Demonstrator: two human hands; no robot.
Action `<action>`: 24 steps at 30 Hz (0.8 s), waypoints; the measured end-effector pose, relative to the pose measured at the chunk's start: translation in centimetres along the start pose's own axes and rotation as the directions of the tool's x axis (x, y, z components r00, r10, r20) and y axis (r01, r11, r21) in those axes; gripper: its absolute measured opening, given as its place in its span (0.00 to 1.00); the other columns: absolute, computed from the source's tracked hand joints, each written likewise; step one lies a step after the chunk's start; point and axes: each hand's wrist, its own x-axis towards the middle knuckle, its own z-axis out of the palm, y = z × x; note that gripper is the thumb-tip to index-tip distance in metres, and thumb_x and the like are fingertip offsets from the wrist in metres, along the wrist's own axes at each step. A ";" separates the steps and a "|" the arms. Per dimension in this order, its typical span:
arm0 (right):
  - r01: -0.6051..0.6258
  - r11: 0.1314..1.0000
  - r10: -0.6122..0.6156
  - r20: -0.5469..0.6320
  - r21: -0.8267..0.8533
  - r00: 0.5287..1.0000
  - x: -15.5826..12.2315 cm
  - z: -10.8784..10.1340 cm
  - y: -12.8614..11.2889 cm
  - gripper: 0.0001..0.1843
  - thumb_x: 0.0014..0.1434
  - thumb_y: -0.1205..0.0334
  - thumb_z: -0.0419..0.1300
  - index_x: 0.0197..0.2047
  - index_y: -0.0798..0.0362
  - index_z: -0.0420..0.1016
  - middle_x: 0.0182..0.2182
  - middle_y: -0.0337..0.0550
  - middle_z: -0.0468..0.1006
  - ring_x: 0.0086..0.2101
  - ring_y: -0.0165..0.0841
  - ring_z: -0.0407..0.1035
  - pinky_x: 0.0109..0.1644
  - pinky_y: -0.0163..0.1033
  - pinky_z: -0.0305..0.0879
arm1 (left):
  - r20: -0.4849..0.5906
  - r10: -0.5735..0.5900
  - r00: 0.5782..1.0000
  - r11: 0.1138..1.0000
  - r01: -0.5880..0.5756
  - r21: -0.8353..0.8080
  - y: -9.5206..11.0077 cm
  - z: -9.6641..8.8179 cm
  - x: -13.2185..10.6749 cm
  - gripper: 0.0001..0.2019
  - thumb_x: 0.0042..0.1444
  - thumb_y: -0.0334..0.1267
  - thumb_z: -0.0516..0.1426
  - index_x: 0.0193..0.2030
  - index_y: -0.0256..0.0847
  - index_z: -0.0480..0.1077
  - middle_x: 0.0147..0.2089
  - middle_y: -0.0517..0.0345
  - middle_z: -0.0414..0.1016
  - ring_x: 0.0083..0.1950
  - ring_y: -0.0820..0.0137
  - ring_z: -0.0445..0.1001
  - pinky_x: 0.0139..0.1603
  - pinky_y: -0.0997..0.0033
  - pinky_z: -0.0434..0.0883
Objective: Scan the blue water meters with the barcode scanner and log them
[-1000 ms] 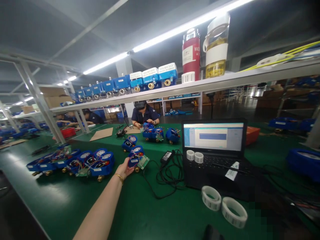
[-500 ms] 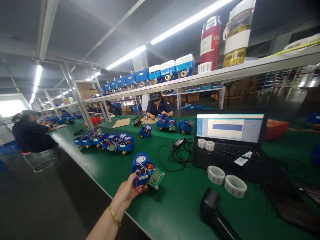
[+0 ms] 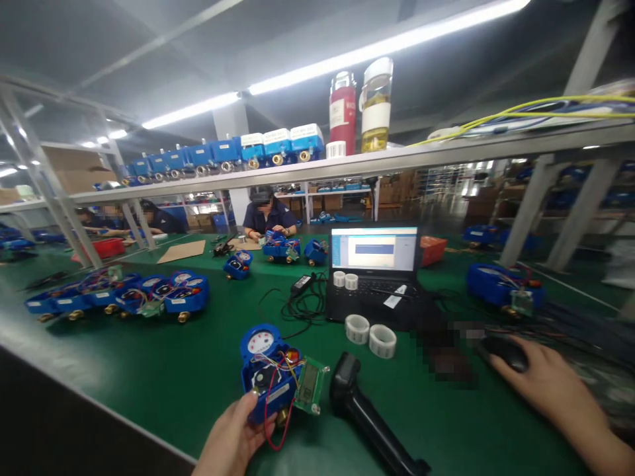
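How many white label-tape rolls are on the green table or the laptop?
4: two label rolls lie side by side on the green table before the laptop, and two smaller rolls sit on its keyboard. Others may be hidden.

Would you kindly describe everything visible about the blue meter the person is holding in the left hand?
The blue meter has a blue, plastic-looking body with a round white dial at its top and an open lower part showing a dark round component and red, yellow and white wires. A green circuit board with a grey display hangs at its right side. A brass fitting shows underneath. It rests near the edge of the green table, dial away from the person, gripped from below by the left hand.
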 end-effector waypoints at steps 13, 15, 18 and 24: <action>0.030 0.998 -0.033 -0.048 -0.059 0.998 -0.1 -0.5 -1.6 0.32 0.58 0.47 0.43 0.58 0.56 0.67 0.50 0.58 0.62 0.49 0.50 0.63 0.52 0.53 0.64 | 0.784 0.532 0.320 -0.375 -0.741 0.557 3.8 1.5 -2.2 0.25 0.57 0.44 0.52 0.62 0.60 0.59 0.68 0.66 0.57 0.70 0.56 0.50 0.71 0.50 0.48; 0.031 0.997 -0.034 -0.037 -0.066 0.999 -0.1 -0.7 -1.8 0.31 0.59 0.48 0.44 0.58 0.55 0.67 0.51 0.57 0.62 0.50 0.49 0.63 0.52 0.52 0.65 | 0.842 0.341 0.418 -0.401 -0.746 0.532 4.6 3.4 -2.5 0.33 0.49 0.47 0.60 0.64 0.58 0.58 0.69 0.66 0.52 0.70 0.52 0.49 0.70 0.49 0.49; 0.044 0.997 -0.046 -0.030 -0.070 0.998 0.0 -0.8 -1.9 0.28 0.60 0.51 0.45 0.58 0.54 0.68 0.51 0.55 0.63 0.49 0.47 0.64 0.53 0.50 0.65 | 0.820 0.126 0.558 -0.413 -0.722 0.555 5.3 6.0 -2.5 0.42 0.40 0.39 0.64 0.65 0.51 0.54 0.69 0.61 0.47 0.71 0.53 0.45 0.71 0.49 0.43; 0.038 0.996 -0.042 -0.047 -0.082 0.998 0.0 -0.7 -1.8 0.27 0.60 0.52 0.45 0.58 0.53 0.67 0.51 0.54 0.63 0.48 0.46 0.65 0.53 0.49 0.65 | 0.785 0.048 0.617 -0.468 -0.680 0.564 5.1 7.6 -1.9 0.41 0.39 0.27 0.56 0.64 0.46 0.56 0.67 0.54 0.53 0.69 0.55 0.52 0.70 0.50 0.46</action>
